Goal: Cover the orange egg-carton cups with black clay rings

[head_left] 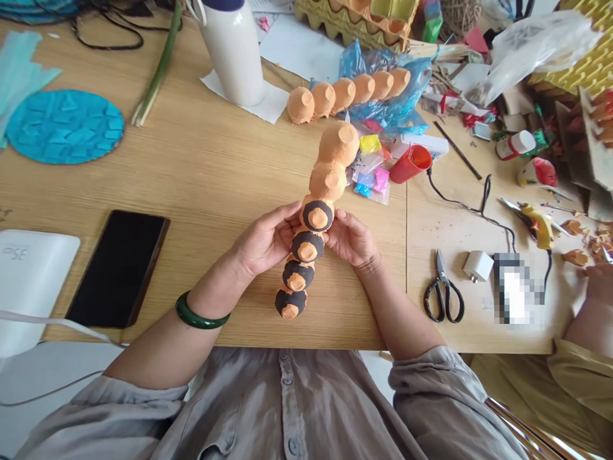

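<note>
An orange egg-carton strip (330, 182), its row of bumpy cups coated in what looks like clay, is held upright at a slant above the table. Dark rings circle the cups on its lower part; the top two are plain orange. My left hand (271, 237) grips its left side near the middle, fingers partly hidden behind it. On the opposite side, my right hand (352, 239) holds the same strip between thumb and fingers. A second plain orange strip (343, 96) lies farther back, by a blue plastic bag (414, 83). Small bags of coloured clay (373, 179) lie beyond my right hand.
A phone (119, 268) and white device (36, 275) lie left, below a blue disc (67, 126). A white flask (234, 54) stands behind. Rightward are a red cup (410, 165), scissors (444, 291), a glue gun (536, 225) and another person's arm (596, 306).
</note>
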The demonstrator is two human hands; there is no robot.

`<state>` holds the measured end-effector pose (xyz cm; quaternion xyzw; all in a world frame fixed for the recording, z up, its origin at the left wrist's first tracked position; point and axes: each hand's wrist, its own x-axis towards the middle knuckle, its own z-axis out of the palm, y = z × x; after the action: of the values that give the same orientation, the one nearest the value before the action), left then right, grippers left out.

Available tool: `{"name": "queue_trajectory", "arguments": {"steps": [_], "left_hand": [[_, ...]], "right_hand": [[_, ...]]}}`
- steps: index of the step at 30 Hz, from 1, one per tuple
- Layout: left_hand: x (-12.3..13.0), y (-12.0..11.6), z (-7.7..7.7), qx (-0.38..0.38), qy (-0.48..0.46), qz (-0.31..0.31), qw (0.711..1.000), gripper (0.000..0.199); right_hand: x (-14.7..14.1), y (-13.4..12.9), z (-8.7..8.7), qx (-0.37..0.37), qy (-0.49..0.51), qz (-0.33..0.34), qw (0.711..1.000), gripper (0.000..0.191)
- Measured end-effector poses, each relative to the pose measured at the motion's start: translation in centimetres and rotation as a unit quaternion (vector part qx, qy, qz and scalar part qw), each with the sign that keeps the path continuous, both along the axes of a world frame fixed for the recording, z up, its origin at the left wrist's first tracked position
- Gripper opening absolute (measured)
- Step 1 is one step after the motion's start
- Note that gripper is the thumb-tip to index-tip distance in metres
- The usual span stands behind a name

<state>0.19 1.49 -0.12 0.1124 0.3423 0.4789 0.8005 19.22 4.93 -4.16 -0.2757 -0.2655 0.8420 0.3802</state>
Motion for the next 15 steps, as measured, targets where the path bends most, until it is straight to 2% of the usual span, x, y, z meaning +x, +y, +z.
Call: {"name": "queue_trajectory", "arguments": {"steps": [7, 11, 15], "left_hand": [[0.09, -0.31, -0.87, 0.037, 0.038, -0.019, 0.998, 0.024], [0.16, 0.07, -0.56, -0.002, 0.029, 0.031, 0.999, 0.015], [0.07, 0.46, -0.45, -0.050, 0.018, 0.044, 0.998, 0.018]], "right_hand": [[-0.12, -0.13, -0.18, -0.006, -0.023, -0.015, 1.000, 0.033], [-0.20, -0.32, 0.33, 0.032, -0.023, 0.010, 0.999, 0.043], [-0.62, -0.64, 0.66, 0.045, -0.025, 0.003, 0.999, 0.052]]}}
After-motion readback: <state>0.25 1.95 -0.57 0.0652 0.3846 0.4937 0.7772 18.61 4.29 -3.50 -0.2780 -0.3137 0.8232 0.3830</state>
